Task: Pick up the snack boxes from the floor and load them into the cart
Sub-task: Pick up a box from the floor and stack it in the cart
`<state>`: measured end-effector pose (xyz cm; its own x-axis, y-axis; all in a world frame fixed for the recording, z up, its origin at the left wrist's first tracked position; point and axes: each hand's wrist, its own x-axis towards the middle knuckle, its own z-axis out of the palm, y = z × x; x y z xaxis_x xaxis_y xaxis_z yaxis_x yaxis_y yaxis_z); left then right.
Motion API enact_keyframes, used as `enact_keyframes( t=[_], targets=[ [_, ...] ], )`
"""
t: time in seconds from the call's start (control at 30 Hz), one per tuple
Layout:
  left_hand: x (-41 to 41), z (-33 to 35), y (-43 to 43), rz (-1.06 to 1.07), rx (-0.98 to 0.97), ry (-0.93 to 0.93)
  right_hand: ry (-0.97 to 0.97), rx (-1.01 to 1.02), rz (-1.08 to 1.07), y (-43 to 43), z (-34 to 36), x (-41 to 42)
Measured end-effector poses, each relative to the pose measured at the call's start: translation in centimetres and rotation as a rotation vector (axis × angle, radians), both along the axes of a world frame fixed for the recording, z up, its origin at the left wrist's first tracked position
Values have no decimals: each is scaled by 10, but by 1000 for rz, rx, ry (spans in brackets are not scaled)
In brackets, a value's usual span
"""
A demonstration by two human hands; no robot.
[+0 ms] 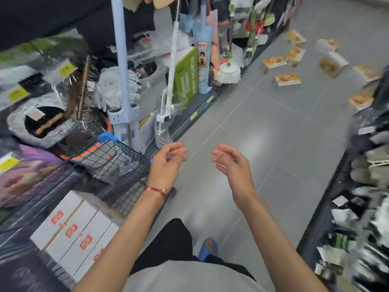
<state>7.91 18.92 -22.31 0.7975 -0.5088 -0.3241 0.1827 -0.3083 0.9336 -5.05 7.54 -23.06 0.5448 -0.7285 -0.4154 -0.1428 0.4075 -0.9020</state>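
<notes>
Several orange-and-white snack boxes (287, 79) lie scattered on the grey floor at the far upper right of the aisle. A black wire cart (117, 163) with blue corner caps stands at my lower left, with white boxes (73, 228) bearing red labels stacked flat inside it. My left hand (166, 163), with a red cord on the wrist, hovers over the cart's right edge, fingers loosely curled and empty. Held out over the floor beside it is my right hand (231, 165), fingers apart and holding nothing. Both hands are far from the boxes on the floor.
Shelves of mops (117, 87), brooms and cleaning goods line the left side. A green box (186, 79) and a white mop head (228, 72) stand at the shelf's base. Dark shelving with packets (366, 207) runs along the right. Grey tiled floor (263, 133) stretches ahead.
</notes>
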Motion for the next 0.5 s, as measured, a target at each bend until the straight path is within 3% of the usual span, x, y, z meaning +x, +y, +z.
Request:
enact_keyframes(
  t=[0.5],
  targets=[
    [95, 14, -291, -383, -113, 47, -2, -49, -417, -235, 18, 52]
  ],
)
